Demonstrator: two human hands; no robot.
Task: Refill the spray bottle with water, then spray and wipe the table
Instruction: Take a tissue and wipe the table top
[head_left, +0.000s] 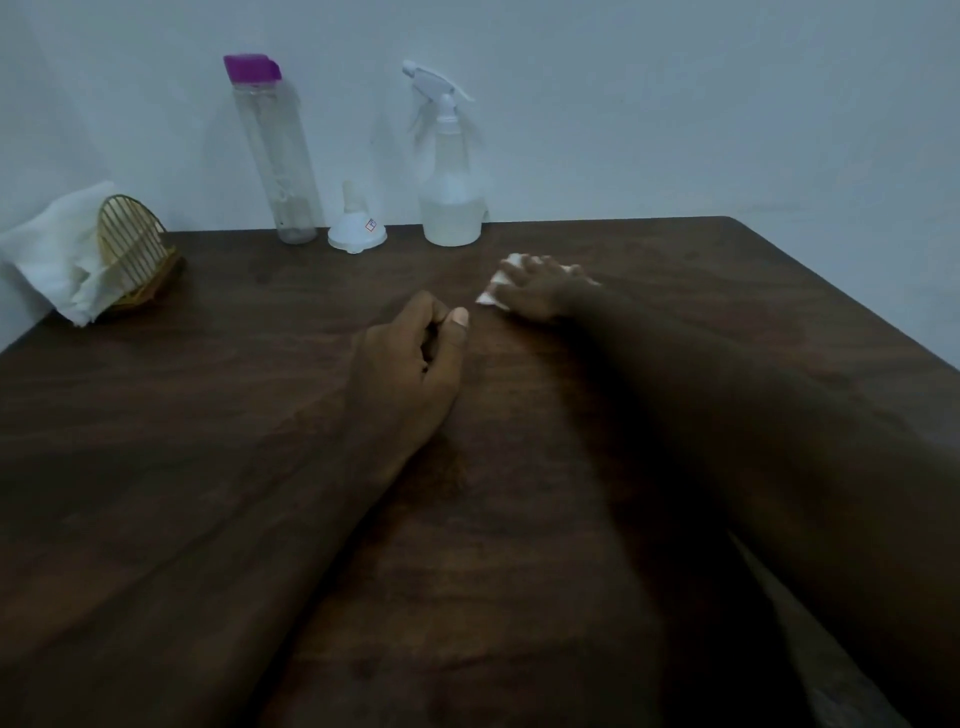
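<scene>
A clear spray bottle (450, 208) with a white trigger head stands at the table's back edge, partly filled with water. My right hand (540, 291) lies flat on a white tissue (496, 286) and presses it to the dark wooden table (208, 415) just in front of the bottle. Nearer to me, my left hand (410, 358) rests on the table with its fingers loosely curled and holds nothing. A tall clear water bottle (275, 150) with a purple cap stands to the left of the spray bottle. Between them sits a small white funnel (356, 231), upside down.
A wooden napkin holder (132, 254) with white napkins (52, 254) stands at the back left corner. A pale wall runs behind the table. The table's right edge slants from the back corner toward the lower right.
</scene>
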